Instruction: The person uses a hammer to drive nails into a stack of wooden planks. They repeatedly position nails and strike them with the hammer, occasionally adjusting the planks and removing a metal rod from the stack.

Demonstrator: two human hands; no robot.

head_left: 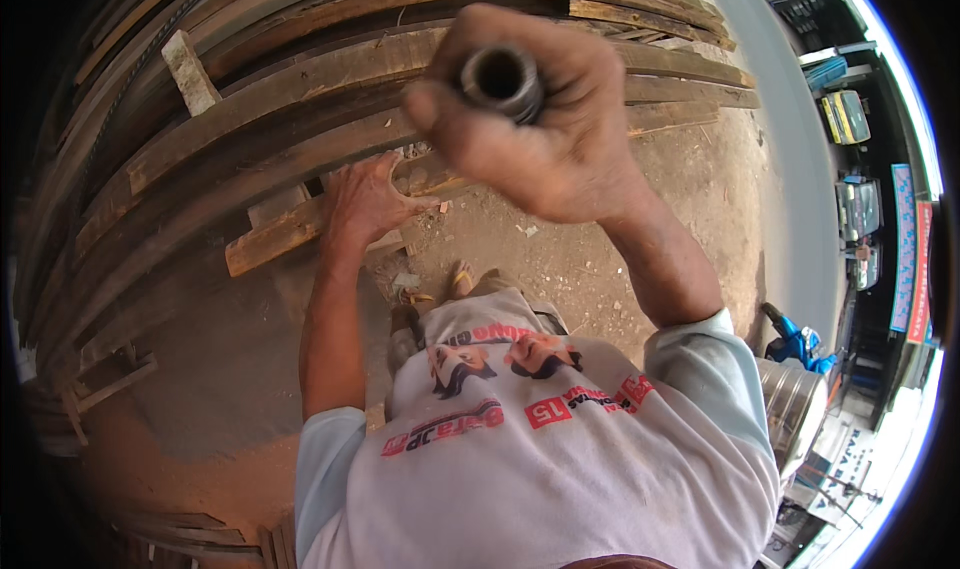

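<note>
My right hand (pixel 560 119) is raised high, close to the head camera, with its fingers wrapped round a hollow metal pipe (pixel 527 91). The pipe's round open end faces up at me; its far end is hidden behind the fist. Lower and to the left, my left hand (pixel 360 199) rests on a short wooden beam (pixel 272 241), its fingers spread and the thumb held apart. Whether a small object lies under those fingertips is hidden.
Long stacked timber planks (pixel 300 99) fill the far and left side. A short wood block (pixel 190 74) lies across them. Dirt ground (pixel 620 259) with debris surrounds my sandalled feet. A metal drum (pixel 795 409) stands at right, near a road (pixel 800 129) with parked vehicles.
</note>
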